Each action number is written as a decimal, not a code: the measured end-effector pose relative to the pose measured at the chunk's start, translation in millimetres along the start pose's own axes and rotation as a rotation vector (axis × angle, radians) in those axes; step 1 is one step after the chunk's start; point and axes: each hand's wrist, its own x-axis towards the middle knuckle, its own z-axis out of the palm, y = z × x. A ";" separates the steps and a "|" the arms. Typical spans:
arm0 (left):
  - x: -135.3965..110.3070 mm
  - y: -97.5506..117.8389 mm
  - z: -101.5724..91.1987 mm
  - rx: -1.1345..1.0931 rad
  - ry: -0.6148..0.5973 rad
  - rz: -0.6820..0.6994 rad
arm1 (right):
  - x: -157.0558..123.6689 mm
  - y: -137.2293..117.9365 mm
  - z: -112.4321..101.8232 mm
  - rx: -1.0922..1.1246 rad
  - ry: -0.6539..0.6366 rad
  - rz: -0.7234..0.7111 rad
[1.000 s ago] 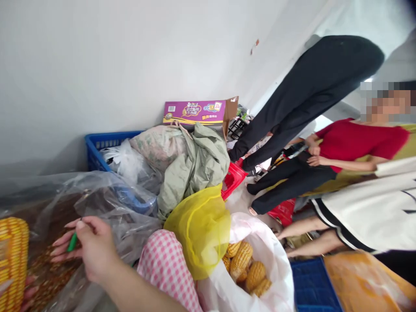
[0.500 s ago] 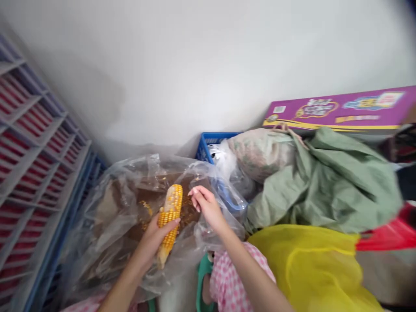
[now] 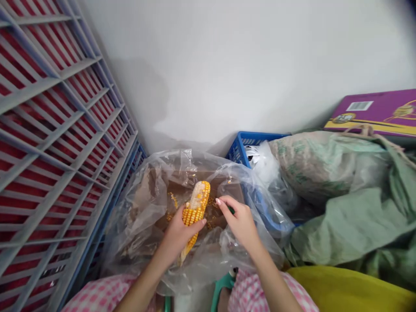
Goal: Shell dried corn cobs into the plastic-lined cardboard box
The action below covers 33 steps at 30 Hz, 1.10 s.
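My left hand [image 3: 184,229] is wrapped round a corn cob [image 3: 196,203], its thumb across the front. The cob stands tilted, its top leaning right. Yellow kernels cover much of it, while a pale stripped patch shows on the upper part. Just right of the cob, apart from it, my right hand [image 3: 239,219] is closed with thumb and forefinger together. A small dark green bit shows at its curled fingers; what it is, I cannot make out. Below both hands lies a clear plastic bag [image 3: 139,208] spread over a brown cardboard bottom, with loose kernels [image 3: 173,199] in it.
Stacked grey-blue crates [image 3: 71,108] with red behind their slats rise at the left. A blue basket [image 3: 238,149] holding bags stands against the white wall. To the right are a patterned sack [image 3: 321,160], green cloth [image 3: 354,229], a yellow bag [image 3: 344,286] and a purple box [image 3: 383,110].
The view has swung left, so everything appears further right. My left hand keeps its hold on the cob. My right hand stays beside the cob, its fingers now more curled.
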 end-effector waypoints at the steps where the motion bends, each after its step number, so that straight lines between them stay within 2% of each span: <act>1: 0.0 -2.1 -0.6 0.028 0.004 0.014 | 1.1 0.3 -0.8 0.013 0.032 -0.009; 3: 0.1 -5.5 -1.8 0.081 0.002 0.032 | 3.4 1.3 -3.1 0.038 0.078 -0.026; 6: 1.6 -7.9 -3.5 0.150 -0.007 0.031 | 6.7 3.0 -8.2 0.014 0.053 -0.038; 10: 4.1 -5.9 -4.4 0.269 0.041 0.029 | 10.2 4.1 -15.1 -0.034 -0.026 -0.025; 14: 2.2 -2.6 -3.7 0.536 0.089 0.039 | 14.3 8.3 -21.6 0.009 -0.148 0.035; 16: 0.2 -2.0 -3.6 0.641 0.065 0.041 | 16.8 13.1 -24.5 0.076 -0.219 0.071; 18: -1.2 -2.2 -4.0 0.657 -0.003 0.048 | 19.3 19.0 -25.5 0.142 -0.278 0.090; 21: -1.8 -3.2 -3.7 0.601 -0.067 0.037 | 21.2 26.6 -20.0 0.208 -0.324 0.089; 23: -1.6 -5.5 0.1 0.483 -0.097 0.010 | 20.7 28.7 -10.4 0.277 -0.329 0.129; 25: -1.8 -10.5 8.1 0.257 -0.192 -0.093 | 18.9 29.0 1.9 0.384 -0.321 0.240; 27: -2.3 -17.9 18.2 0.010 -0.295 -0.259 | 17.1 29.7 12.5 0.444 -0.301 0.343; 30: -2.8 -27.0 28.3 -0.162 -0.272 -0.394 | 16.2 36.5 15.7 0.289 -0.205 0.352; 33: -2.0 -25.8 26.7 -0.200 -0.218 -0.408 | 17.3 47.1 4.1 0.020 -0.081 0.298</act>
